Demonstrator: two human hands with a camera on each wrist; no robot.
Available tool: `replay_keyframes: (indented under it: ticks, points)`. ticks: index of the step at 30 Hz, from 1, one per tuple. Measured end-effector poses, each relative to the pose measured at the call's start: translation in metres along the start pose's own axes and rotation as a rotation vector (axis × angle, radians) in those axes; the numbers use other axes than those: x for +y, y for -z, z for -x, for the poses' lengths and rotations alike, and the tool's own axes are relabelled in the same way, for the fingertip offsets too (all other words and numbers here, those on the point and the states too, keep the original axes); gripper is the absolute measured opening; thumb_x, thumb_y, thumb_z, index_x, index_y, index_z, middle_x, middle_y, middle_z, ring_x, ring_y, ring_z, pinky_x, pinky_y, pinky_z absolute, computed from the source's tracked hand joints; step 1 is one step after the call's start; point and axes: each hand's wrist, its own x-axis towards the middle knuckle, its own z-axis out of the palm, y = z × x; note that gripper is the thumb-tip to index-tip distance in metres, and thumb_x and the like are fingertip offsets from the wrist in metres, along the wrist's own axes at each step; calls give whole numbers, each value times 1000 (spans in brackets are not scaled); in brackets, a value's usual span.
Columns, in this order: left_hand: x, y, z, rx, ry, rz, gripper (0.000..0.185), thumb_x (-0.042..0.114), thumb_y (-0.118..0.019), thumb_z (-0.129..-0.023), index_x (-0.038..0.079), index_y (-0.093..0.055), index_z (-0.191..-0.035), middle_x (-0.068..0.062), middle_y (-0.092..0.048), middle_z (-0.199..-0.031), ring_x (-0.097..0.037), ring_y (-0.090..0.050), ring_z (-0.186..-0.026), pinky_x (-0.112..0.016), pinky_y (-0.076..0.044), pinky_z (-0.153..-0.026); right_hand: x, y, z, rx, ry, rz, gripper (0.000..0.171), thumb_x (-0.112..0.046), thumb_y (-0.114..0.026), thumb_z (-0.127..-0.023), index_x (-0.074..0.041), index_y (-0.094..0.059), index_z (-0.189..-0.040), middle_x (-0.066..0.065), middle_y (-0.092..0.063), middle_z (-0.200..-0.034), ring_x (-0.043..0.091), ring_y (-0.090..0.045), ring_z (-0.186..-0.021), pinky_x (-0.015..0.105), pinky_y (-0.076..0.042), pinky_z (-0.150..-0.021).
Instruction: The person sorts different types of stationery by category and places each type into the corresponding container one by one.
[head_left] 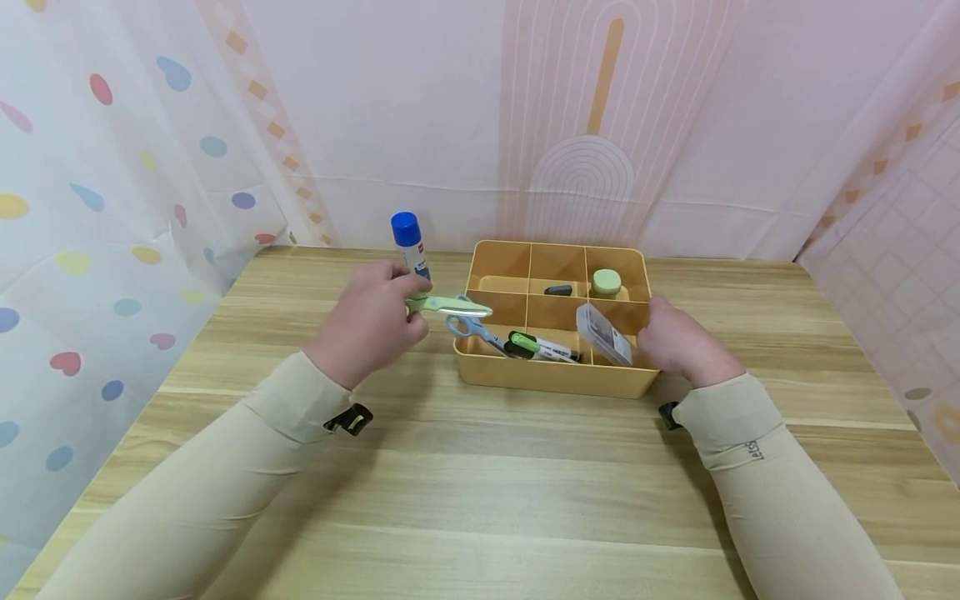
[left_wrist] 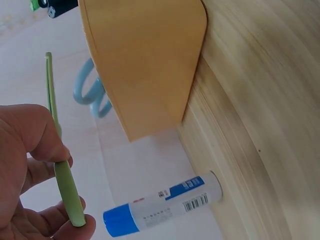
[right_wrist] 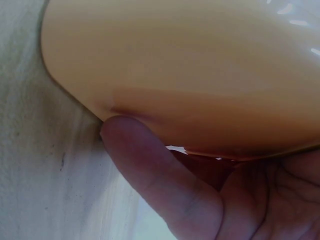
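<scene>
The left hand [head_left: 369, 321] hovers above the wooden surface [head_left: 480, 492], just left of the orange box [head_left: 555, 377]. Its fingers [left_wrist: 47, 137] are curled together and pinch a thin pale green tool [head_left: 448, 306], thumb on one side and fingertips on the other. The tool points right, its tip over the box's left rim. In the left wrist view the green piece looks flat and narrow, like a blade cover or letter opener, though the picture does not settle which.

Just behind the left hand a glue stick [head_left: 409, 242] with a blue cap stands upright on the surface, apart from the box and near its left wall.

The right hand [head_left: 678, 342] rests against the right end of the box. The right wrist view shows the thumb [right_wrist: 150, 172] pressed flat against the outer wall near the bottom corner, with the palm close against it; the other fingers are hidden, so how far they wrap round cannot be told.

The box is divided into compartments. Blue-handled scissors [head_left: 472, 329] lean in the front left one, handles over the rim. A green-capped marker [head_left: 542, 346] lies in the front middle, and a clear plastic case [head_left: 603, 335] stands tilted at the front right. At the back, a small dark object [head_left: 558, 290] sits in the middle compartment and a round green item [head_left: 606, 282] in the right one.
</scene>
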Motion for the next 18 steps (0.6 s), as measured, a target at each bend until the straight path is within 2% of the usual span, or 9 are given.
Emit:
replay_keyframes:
  ticks: [4,10,18]
  points:
    - [5,0,1,-8,-20,-12,42,9,-65,-83,3,-77,-123,-19,-70,-121,-36,-61,-106,-48,-54,-91,0,0,0,1,3,3,60,-6,-39,-92,23,-30,-143,39,-55,-133,41,-57,-103,45,-51,-83]
    - [14,0,2,-21,-55,-35,42,9,-66,-83,3,-77,-123,-17,-71,-120,-37,-61,-108,-52,-50,-99,0,0,0,1,9,2,60,-6,-39,-92,24,-29,-143,40,-56,-132,41,-57,-102,45,-51,-82]
    - [23,1,3,-48,-96,-70,39,9,-67,-85,4,-77,-122,-19,-70,-121,-37,-59,-111,-48,-48,-94,0,0,0,-1,8,3,60,-7,-39,-93,24,-29,-144,40,-55,-133,41,-57,-102,46,-51,-83]
